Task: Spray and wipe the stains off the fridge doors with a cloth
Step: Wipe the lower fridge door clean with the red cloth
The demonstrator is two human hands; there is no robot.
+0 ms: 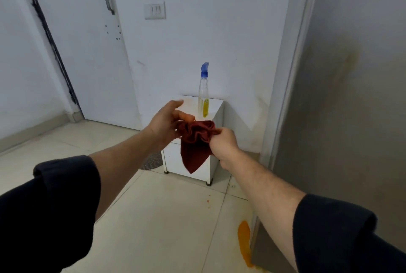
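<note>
A dark red cloth (193, 143) hangs bunched between my two hands, in front of a small white cabinet. My right hand (224, 142) pinches its right side in a closed grip. My left hand (167, 122) touches the cloth's left top edge with thumb and fingers, the other fingers spread. A clear spray bottle (203, 95) with a blue nozzle and yellow liquid stands upright on the cabinet top, just behind the cloth. The grey fridge door (347, 101) fills the right side, with a faint yellowish stain on its upper part.
The white cabinet (216, 108) stands against the white wall, left of the fridge. An orange smear (244, 242) marks the tiled floor by the fridge's lower corner. A white door (87, 53) with a metal handle is at the back left. A small mat (153, 160) lies beside the cabinet.
</note>
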